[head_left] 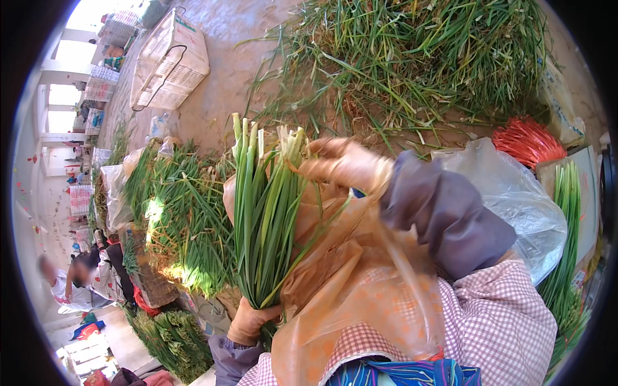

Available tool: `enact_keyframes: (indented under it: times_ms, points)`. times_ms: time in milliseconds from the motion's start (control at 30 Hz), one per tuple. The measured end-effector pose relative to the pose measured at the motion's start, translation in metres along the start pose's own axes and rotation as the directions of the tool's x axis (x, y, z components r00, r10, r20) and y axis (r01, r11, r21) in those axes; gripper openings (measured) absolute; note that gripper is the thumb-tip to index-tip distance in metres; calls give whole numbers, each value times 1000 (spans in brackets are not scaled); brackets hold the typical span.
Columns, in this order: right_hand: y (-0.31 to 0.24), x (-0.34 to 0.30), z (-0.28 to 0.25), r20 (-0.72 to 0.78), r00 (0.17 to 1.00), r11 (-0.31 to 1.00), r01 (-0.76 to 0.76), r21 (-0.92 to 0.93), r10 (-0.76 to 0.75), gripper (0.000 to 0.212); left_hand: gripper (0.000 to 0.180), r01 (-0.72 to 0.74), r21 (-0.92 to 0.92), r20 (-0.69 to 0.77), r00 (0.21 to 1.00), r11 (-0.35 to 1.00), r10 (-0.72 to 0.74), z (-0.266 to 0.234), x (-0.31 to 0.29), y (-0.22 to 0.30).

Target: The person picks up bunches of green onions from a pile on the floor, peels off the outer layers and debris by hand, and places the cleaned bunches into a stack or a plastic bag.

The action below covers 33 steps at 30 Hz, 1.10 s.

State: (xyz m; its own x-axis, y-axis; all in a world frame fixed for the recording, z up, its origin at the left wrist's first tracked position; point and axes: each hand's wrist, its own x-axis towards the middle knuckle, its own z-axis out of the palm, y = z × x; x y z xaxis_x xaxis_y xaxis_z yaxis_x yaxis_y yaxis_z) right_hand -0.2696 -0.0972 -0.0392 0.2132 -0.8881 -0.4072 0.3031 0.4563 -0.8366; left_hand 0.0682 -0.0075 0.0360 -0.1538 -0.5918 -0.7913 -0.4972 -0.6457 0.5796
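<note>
A bunch of long scallion-like greens [257,225] stands nearly upright in front of me, pale stem ends at the top. My left hand [252,321], in a tan glove, is closed around its lower, leafy end. At the upper right of the bunch is my right hand [344,164], gloved the same way and smeared by motion. Its fingers are bent beside the pale, ragged stem ends, and whether they grip any is unclear. An orange see-through plastic apron [360,283] covers my lap behind the greens.
Loose greens [412,58] lie heaped on the floor ahead, and another heap [187,212] is at left. A white crate [170,71] stands far left. Red ties [528,143], clear plastic sheeting [508,193] and long greens [566,212] are at right. Other people [87,273] sit far left.
</note>
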Motion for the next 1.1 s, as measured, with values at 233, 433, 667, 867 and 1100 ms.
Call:
enact_keyframes:
  times_ms: [233,433,667,867,1100]
  points:
    - [15,35,-40,-115,766,452,245,-858,-633,19,17,-53,-48,-11,999,997,53,3,-8,-8]
    - [-19,11,-187,-440,710,-53,-555,-830,-550,44,22,-150,47,18,989,988,149,-2,-3,-21]
    - [63,-48,-35,369,784,197,517,-833,-499,45,22,51,-130,49,998,990,-45,1,-2,-17]
    - [68,-11,-14,681,629,-350,585,-732,-374,16,47,-21,-165,107,994,986,39,-8,-1,-32]
    - [24,3,-156,-326,861,-40,-369,-928,-389,20,46,-81,-185,118,988,979,104,-10,8,-44]
